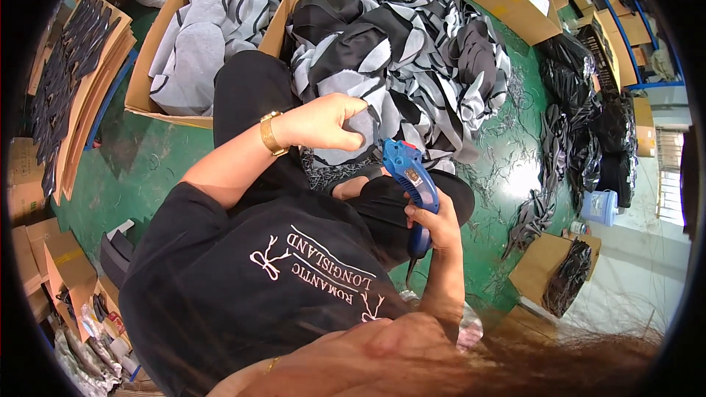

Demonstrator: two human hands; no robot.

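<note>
Now gripping grey cloth [353, 126] with left hand [323, 121], fingers curled tight on its edge, pulling it taut off the heap [412, 37]. Holding blue cutter [409, 176] in right hand [435, 224], fingers wrapped round the handle, nose angled toward the cloth, seemingly for trimming. Nearby, box [147, 66] with finished-looking grey pieces.

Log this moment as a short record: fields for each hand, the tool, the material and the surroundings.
left hand: gripping a grey fabric piece, gold bracelet on the wrist
right hand: holding the blue cutter by its handle
cutter: head next to the fabric piece
pile: black, grey and white fabric heaped ahead
box: cardboard, on the left, holds grey pieces
floor: green, strewn with scraps
</note>
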